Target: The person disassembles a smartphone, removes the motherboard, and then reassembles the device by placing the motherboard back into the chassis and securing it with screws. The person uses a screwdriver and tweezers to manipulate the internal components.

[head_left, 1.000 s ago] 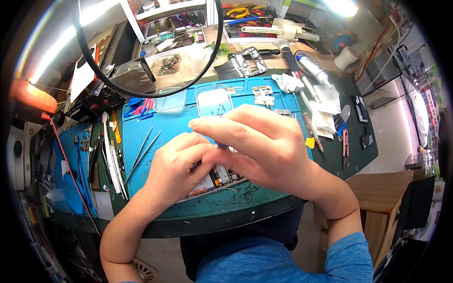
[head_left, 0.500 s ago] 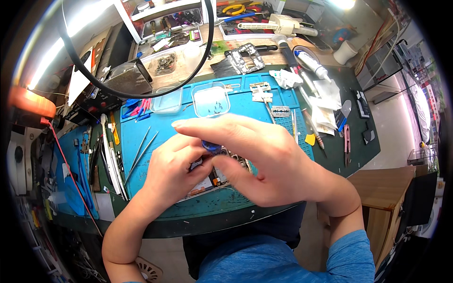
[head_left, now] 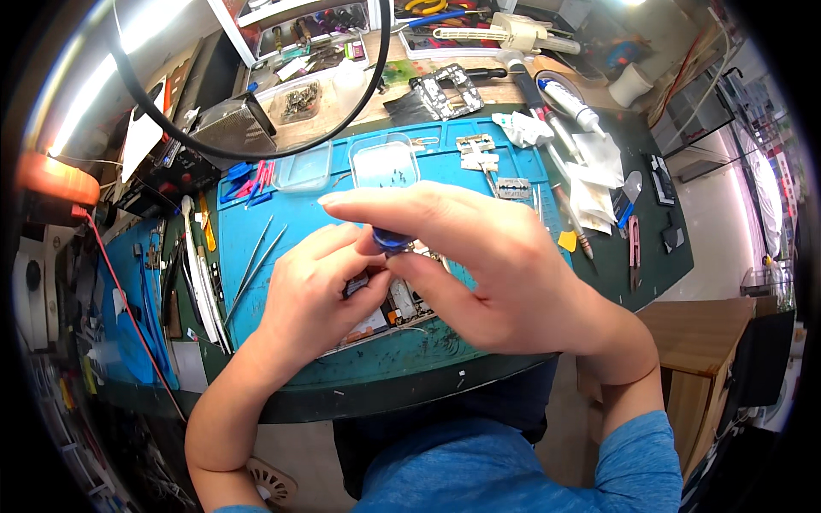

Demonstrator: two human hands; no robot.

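Between the thumb and fingers of my right hand (head_left: 505, 265) is a small screwdriver (head_left: 391, 240) with a dark blue round top; its lower part is hidden. The index finger stretches out over that top. My left hand (head_left: 316, 278) is closed right beside it, finger and thumb curled together, and what they pinch is hidden. Under both hands lies an opened phone (head_left: 400, 301) with bare circuit parts and a metal edge, largely covered by my fingers. It rests on a blue work mat (head_left: 299, 218).
Tweezers (head_left: 255, 269) lie left of my hands. Beyond them stand a clear plastic box (head_left: 385, 160) with small dark bits and another clear tray (head_left: 302, 170). Razor blades (head_left: 514, 188), a precision knife (head_left: 571, 221) and pink-handled pliers (head_left: 634, 248) are on the right. A black ring (head_left: 201, 154) hangs overhead.
The view has shifted slightly, so my hands and the phone sit a little differently in it. The blue-topped screwdriver shows more from the side; both hands keep nearly the same grip.
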